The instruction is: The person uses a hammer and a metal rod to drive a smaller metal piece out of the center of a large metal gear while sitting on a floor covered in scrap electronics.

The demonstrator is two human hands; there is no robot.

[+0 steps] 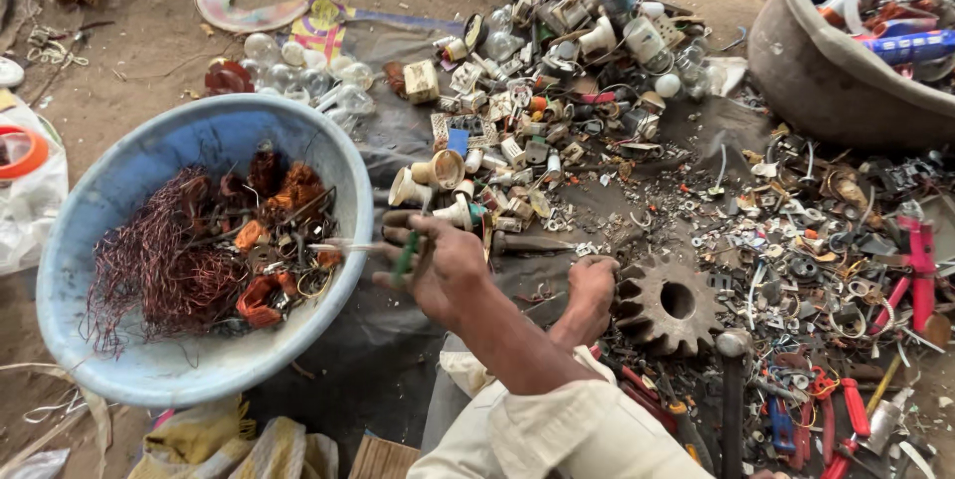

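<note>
Sorting scrap beside the basin

Your left hand (pixel 438 265) pinches a thin green-handled tool (pixel 406 255) over the light blue plastic basin (pixel 119 191); your right hand (pixel 592 290) grips the rusty iron gear (pixel 665 305), steadying it at frame centre.

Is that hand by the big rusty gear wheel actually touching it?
Touching. The head view shows the left hand pressed against the toothed rim of the rusty gear wheel, with no gap between its knuckles and the teeth.
</note>
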